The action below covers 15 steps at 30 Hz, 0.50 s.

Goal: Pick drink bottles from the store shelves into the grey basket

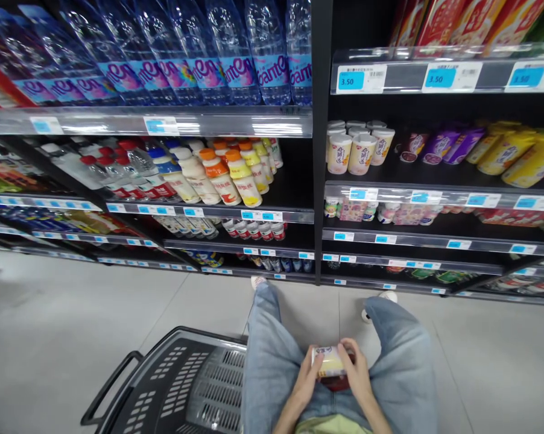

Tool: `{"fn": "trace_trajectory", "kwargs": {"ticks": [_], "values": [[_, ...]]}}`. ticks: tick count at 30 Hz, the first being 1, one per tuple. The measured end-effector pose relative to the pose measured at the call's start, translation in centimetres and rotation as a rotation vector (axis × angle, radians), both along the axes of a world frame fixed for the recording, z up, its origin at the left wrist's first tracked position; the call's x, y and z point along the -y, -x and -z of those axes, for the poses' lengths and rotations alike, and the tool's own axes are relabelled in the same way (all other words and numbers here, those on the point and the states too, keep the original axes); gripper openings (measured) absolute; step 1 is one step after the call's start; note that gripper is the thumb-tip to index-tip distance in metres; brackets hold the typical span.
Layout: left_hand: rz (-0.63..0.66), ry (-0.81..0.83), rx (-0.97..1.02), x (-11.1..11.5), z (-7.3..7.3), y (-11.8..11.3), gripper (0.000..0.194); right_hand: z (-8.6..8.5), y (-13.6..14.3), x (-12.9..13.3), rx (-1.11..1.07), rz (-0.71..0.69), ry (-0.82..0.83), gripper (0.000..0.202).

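Observation:
A pale yellow and white cup [330, 361] with dark lettering lies on its side between my two hands, low in the view above my lap. My left hand [307, 375] is closed round its left end, and my right hand [356, 369] grips its right end. Just below the cup is something dark red, partly hidden by my hands. Similar cups [350, 150] stand upright in a cluster on the shelf ahead, right of the dark upright post.
A grey-black basket [177, 374] with a handle is on the floor left of my legs. Shelves [281, 214] hold bottles [272, 66], yogurt drinks [249, 181] and yellow packs [507, 150]. A black post [319, 181] divides them. Grey tiled floor [73, 313] lies below.

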<state>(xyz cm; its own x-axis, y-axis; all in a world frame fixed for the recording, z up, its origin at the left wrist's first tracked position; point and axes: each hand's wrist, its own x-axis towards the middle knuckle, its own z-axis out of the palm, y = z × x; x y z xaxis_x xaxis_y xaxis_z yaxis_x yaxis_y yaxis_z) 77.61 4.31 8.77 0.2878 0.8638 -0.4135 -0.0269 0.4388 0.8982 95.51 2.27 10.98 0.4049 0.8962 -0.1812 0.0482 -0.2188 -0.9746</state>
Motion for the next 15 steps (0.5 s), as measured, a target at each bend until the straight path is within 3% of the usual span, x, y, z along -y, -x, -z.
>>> {"fn": "trace_trajectory", "kwargs": {"ticks": [6, 10, 15], "values": [[0.090, 0.016, 0.003, 0.4, -0.4, 0.0, 0.078, -0.8, -0.7, -0.3, 0.058, 0.005, 0.016, 0.062], [0.008, 0.019, 0.020, -0.1, -0.1, -0.5, 0.079, -1.1, -0.3, -0.3, 0.031, -0.012, -0.028, 0.062], [-0.145, 0.141, -0.003, -0.8, 0.3, -0.8, 0.084, -1.3, 0.1, -0.1, 0.004, -0.121, -0.133, 0.052]]}}
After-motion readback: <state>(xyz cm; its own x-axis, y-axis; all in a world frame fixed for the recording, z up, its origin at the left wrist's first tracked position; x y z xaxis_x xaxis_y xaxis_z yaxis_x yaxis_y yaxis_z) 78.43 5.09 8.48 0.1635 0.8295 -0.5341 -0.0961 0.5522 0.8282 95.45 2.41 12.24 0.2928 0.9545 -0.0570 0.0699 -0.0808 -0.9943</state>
